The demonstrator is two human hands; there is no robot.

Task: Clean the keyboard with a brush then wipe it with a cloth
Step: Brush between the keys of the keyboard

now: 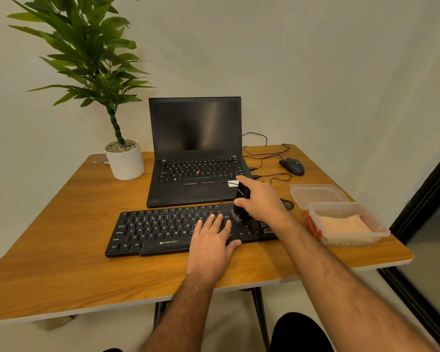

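On the keyboard [188, 231], the left hand [211, 246] is laid flat, fingers spread; the brush [241, 199] is gripped by the right hand [262, 199].

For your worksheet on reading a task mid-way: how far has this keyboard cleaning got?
Nothing shows as finished. In hand: the right hand grips the brush, bristles on the keyboard at its right end, while the left hand rests flat on the keys. Left: wiping, since the cloth lies in the open plastic box.

A black laptop [195, 151] sits open on the wooden table [61, 250]. A green plant [123, 158] and a mouse [292, 166] sit beside it.
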